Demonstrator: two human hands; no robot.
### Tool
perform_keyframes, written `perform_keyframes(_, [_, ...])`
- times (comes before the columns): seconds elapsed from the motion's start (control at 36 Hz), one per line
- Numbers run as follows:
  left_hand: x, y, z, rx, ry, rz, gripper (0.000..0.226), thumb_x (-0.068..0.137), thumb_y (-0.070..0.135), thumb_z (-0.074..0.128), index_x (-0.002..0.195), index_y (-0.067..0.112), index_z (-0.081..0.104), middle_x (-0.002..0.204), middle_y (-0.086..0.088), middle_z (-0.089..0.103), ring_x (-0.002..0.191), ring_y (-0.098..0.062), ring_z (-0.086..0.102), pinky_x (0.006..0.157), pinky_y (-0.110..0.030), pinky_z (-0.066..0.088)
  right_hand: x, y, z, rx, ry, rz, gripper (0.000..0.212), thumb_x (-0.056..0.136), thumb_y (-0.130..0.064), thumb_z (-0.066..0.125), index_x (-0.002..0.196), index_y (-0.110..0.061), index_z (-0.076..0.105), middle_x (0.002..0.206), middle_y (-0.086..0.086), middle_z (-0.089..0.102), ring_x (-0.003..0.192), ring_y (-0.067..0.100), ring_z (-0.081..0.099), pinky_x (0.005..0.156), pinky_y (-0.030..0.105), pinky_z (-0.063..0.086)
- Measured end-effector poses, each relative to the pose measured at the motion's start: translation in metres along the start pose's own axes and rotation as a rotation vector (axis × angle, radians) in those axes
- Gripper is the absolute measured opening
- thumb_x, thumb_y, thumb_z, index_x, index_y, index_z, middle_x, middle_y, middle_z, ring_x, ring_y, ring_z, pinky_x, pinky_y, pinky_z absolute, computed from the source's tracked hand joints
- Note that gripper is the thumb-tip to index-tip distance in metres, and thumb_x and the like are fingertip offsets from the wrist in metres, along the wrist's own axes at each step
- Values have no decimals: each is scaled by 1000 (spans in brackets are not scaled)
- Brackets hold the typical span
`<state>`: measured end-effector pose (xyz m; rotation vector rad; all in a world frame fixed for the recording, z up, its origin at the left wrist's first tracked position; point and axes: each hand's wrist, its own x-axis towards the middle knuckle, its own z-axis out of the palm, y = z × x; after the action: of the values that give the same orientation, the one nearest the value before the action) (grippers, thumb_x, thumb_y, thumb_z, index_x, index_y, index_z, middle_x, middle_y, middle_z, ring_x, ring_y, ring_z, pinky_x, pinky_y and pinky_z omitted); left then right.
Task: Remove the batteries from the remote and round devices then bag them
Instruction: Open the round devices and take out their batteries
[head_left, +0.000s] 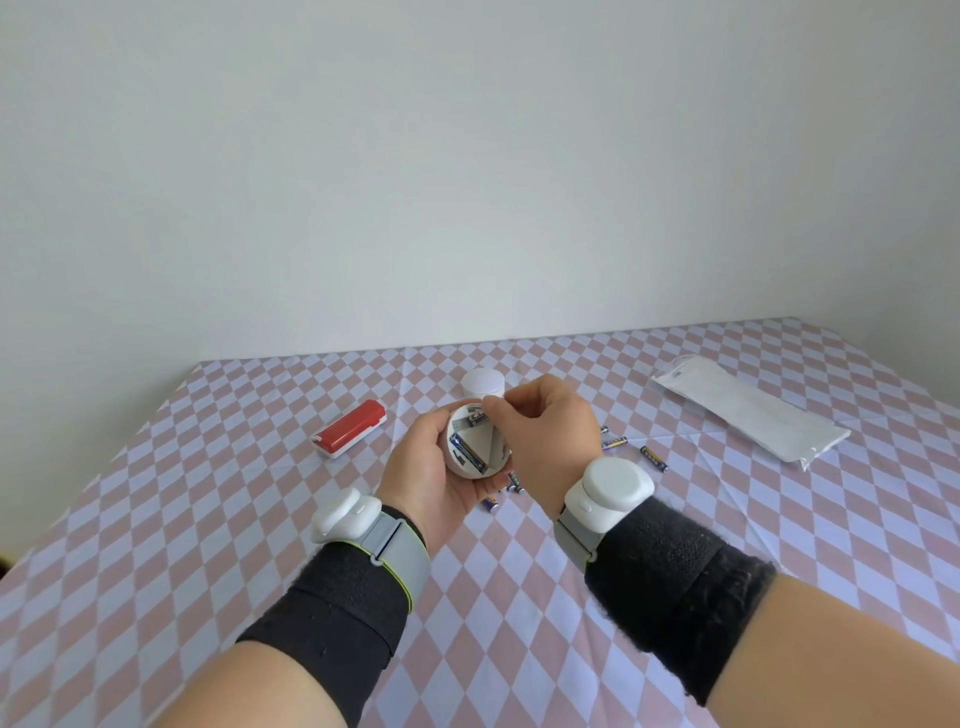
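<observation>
My left hand (423, 467) cups a white round device (475, 447) above the table, its open battery bay facing me. Two blue batteries show inside; one (467, 451) lies along the lower left slot. My right hand (545, 423) pinches the upper battery (477, 415) with thumb and fingertips. A second white round device (484, 383) stands on the cloth behind. The red and white remote (349, 429) lies to the left. Several loose blue batteries (615, 442) lie on the cloth right of and below my hands. A clear plastic bag (748, 410) lies at the right.
The table (208, 519) wears a pink and white checkered cloth and meets a plain white wall at the back. White trackers on grey straps sit on both wrists over black sleeves.
</observation>
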<state>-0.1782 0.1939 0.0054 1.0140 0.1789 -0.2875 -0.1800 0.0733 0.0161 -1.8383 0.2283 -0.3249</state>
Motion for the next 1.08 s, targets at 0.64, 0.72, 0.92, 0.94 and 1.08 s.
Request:
perform_keyframes(0.64, [-10,-8,7,195,0,13,31,98,28,49,90,10,73,81,-19,67,62,-31,64,58,-36,43,4,10,-8,-232,-184,52,38,85,-54,67,101,-24,51,88,-6,57,70,12,61,57,28,51])
perform_keyframes(0.72, [-5,-10,13,185,-10,-33,33,98,29,47,98,7,71,86,-21,67,67,-35,67,55,-32,43,8,18,-18,-175,-152,68,37,87,-53,65,103,-23,52,87,-5,59,63,10,59,46,17,40])
perform_keyframes(0.92, [12,-15,13,36,2,-119,37,99,37,47,109,9,68,101,-22,66,82,-41,68,48,-28,48,37,56,-56,-659,-169,-2,26,98,-34,52,124,-27,51,111,-3,59,86,16,61,69,29,48])
perform_keyframes(0.94, [14,-16,12,27,2,-120,39,101,40,45,110,10,68,100,-22,67,81,-41,68,48,-28,48,42,63,-63,-777,-195,9,31,98,-29,52,129,-27,51,120,0,57,97,19,60,78,33,51])
perform_keyframes(1.08, [24,-23,11,136,30,-115,37,100,43,54,109,10,66,95,-20,69,84,-37,70,50,-28,51,54,85,-80,-1106,-372,155,39,93,-16,50,131,-23,53,127,7,47,111,25,51,83,31,48])
